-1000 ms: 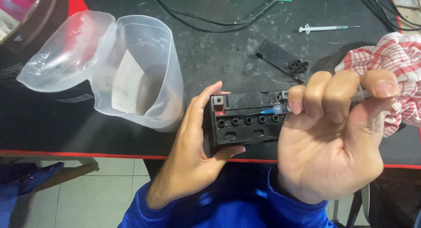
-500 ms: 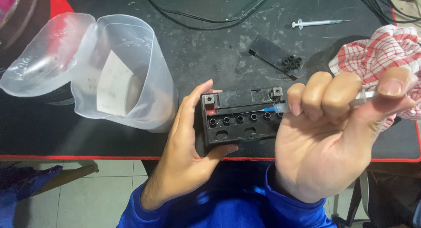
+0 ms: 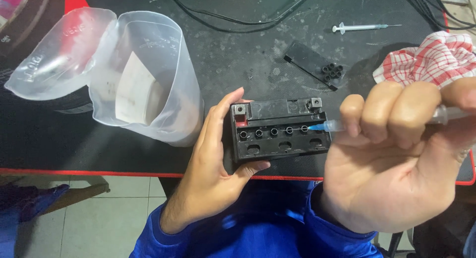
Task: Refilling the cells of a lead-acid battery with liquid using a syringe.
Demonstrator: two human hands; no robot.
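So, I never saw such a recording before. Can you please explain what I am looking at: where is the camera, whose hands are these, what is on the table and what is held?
The camera sits on a person's head and looks down, so both hands belong to that person, who wears blue sleeves. The left hand grips a small black battery with a row of round openings on top. The right hand holds a syringe with a blue hub, its tip at one of those openings. On the dark table lie a clear plastic jug on its side with paper inside, a second syringe, a black strip of caps, a red checked cloth and some cables.
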